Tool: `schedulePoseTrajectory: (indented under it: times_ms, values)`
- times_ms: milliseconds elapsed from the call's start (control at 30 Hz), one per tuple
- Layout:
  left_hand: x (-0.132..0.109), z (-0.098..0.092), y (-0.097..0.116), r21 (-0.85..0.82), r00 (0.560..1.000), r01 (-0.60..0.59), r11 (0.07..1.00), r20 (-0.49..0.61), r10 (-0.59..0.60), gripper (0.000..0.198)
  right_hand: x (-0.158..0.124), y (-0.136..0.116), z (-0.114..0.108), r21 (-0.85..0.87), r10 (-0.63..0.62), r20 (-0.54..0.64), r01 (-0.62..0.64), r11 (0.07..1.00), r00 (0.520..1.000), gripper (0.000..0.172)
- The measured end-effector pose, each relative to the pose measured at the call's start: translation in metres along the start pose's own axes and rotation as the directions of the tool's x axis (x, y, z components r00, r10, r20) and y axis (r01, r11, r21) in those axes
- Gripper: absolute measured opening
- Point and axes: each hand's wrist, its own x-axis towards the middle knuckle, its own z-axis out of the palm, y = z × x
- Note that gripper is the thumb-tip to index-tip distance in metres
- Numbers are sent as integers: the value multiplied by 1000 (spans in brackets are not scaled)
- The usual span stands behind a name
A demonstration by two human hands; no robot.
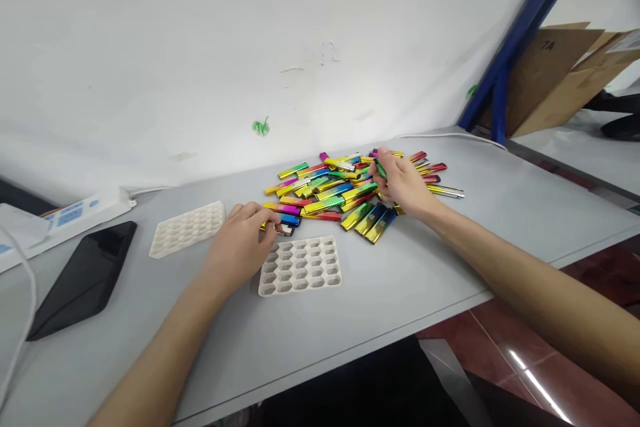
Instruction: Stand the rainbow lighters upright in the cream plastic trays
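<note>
A loose pile of slim, flat, shiny metallic tubes [330, 203] in yellow, green, red, blue and magenta lies on the grey table. At the pile's left end, my left hand [245, 233] has its fingers curled over the ends of several tubes [287, 219], coloured magenta, blue and silver. My right hand [400, 180], above the right part of the pile, is closed round a green tube [381, 168], mostly hidden by the fingers. Right beside my left hand sits a white tray [301, 267] with rows of hexagonal holes, its near-left corner partly behind the hand.
A second white holed tray [187, 229] lies left of my left hand. Farther left are a black phone [85, 277], a white power strip [80, 217] and a white cable [31, 307]. A wall closes the back; a blue metal frame [500, 87] and cardboard boxes [550, 73] stand right.
</note>
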Motion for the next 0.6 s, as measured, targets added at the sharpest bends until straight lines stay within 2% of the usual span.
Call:
schedulePoseTrajectory:
  times_ms: [100, 233, 300, 433, 600]
  values:
    - [0, 0, 1, -2, 1000, 12, 1000, 6, -12, 26, 0, 2, -1, -94, -85, 15, 86, 992, 996, 54]
    - [-1, 0, 2, -3, 1000, 16, 1000, 14, -16, 25, -4, -1, -2, -188, -121, 52, 129, 974, 991, 49]
    - [0, 0, 2, -1, 1000, 20, 1000, 16, -20, 25, -6, -4, -1, -170, -141, 52, 148, 974, 989, 50]
    - [0, 1, 1, 9, 1000, 15, 1000, 12, -15, 24, -5, -3, -2, -75, -139, 63, 143, 987, 988, 63]
    - [0, 1, 1, 2, 1000, 0, 1000, -2, 0, 24, -1, -1, -3, 48, -123, 66, 120, 992, 990, 54]
